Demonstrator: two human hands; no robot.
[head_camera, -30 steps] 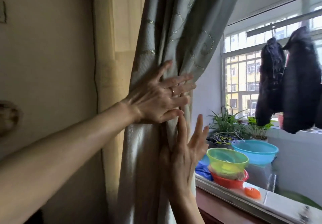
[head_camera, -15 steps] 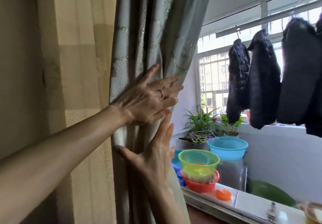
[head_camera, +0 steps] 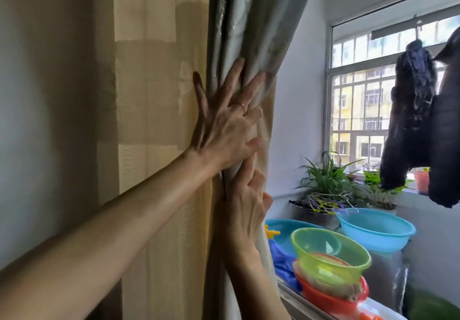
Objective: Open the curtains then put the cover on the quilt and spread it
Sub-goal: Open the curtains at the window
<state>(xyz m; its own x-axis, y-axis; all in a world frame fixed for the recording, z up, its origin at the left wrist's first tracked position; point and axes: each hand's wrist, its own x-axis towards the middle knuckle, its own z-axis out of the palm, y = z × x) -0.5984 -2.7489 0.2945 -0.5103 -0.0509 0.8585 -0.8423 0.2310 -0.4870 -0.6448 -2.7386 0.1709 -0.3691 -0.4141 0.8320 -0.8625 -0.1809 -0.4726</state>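
The grey curtain (head_camera: 251,21) hangs bunched in folds against a beige striped curtain panel (head_camera: 159,96) at the window's left side. My left hand (head_camera: 224,125) presses flat on the bunched grey cloth with its fingers spread, a ring on one finger. Just below it, my right hand (head_camera: 246,210) lies against the same folds with its fingers pointing up under the left palm. Neither hand plainly grips the cloth. No quilt or cover is in view.
Beyond the curtain is a balcony with a barred window (head_camera: 358,110). Dark jackets (head_camera: 420,120) hang from a rod. Stacked green (head_camera: 331,257) and red basins, a blue basin (head_camera: 375,230) and potted plants (head_camera: 328,175) stand by the sill (head_camera: 291,297).
Both hands have pushed the grey curtain further left into a tighter bunch. My right hand has slid up under the left hand. More of the balcony shows.
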